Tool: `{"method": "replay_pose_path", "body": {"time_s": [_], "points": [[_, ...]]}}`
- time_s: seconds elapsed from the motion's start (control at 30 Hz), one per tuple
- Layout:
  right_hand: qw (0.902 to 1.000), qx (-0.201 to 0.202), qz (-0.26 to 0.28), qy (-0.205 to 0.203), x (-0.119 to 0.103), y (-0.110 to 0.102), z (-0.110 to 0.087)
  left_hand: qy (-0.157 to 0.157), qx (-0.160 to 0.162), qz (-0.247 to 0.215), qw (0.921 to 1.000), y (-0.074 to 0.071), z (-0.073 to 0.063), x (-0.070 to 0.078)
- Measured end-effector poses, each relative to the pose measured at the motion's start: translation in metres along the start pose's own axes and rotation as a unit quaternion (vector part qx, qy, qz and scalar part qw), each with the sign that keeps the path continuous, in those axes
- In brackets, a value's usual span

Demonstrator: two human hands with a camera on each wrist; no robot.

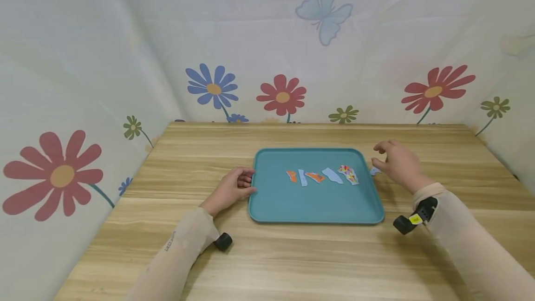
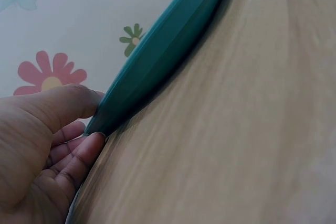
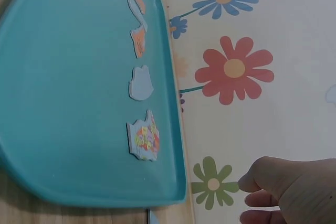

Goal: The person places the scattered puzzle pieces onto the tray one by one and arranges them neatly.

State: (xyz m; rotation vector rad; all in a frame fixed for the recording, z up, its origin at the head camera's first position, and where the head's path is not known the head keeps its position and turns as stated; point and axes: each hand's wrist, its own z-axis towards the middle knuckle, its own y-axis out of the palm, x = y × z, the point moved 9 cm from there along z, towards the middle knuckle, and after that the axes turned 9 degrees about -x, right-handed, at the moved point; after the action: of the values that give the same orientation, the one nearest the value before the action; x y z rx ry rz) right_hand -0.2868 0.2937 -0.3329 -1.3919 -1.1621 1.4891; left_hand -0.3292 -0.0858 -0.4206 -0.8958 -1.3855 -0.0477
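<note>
A teal tray [image 1: 317, 208] lies on the wooden table. Across its middle runs a row of torn-looking flat pieces: a small orange piece [image 1: 291, 176], a pale blue strip [image 1: 303, 178], an orange piece [image 1: 315, 177], a larger pale blue piece [image 1: 332, 175] and a multicoloured piece [image 1: 349, 175]. My left hand [image 1: 234, 186] pinches the tray's left rim, thumb on one side and fingers on the other. Beyond the tray's right edge, my right hand [image 1: 399, 164] hovers with loosely bent fingers, holding nothing. Just below its fingertips is another pale blue piece [image 1: 375, 171] on the table.
The wooden table [image 1: 292, 264] reaches back to a white cloth backdrop [image 1: 251, 27] printed with flowers and a butterfly. Black wrist cameras sit at the left cuff [image 1: 223, 241] and the right cuff [image 1: 403, 224].
</note>
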Motion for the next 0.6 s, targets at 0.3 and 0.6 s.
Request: {"method": "replay_pose_path", "body": {"time_s": [0.3, 0.6], "points": [[1.0000, 0.002, -0.007, -0.005, 0.011, 0.001, -0.003, 0.008, 0.000, 0.000, 1.0000, 0.000, 0.000, -0.002], [0.9992, -0.036, -0.002, -0.019, 0.021, 0.013, -0.004, 0.007, 0.003, 0.003, 1.0000, -0.001, 0.000, -0.002]]}}
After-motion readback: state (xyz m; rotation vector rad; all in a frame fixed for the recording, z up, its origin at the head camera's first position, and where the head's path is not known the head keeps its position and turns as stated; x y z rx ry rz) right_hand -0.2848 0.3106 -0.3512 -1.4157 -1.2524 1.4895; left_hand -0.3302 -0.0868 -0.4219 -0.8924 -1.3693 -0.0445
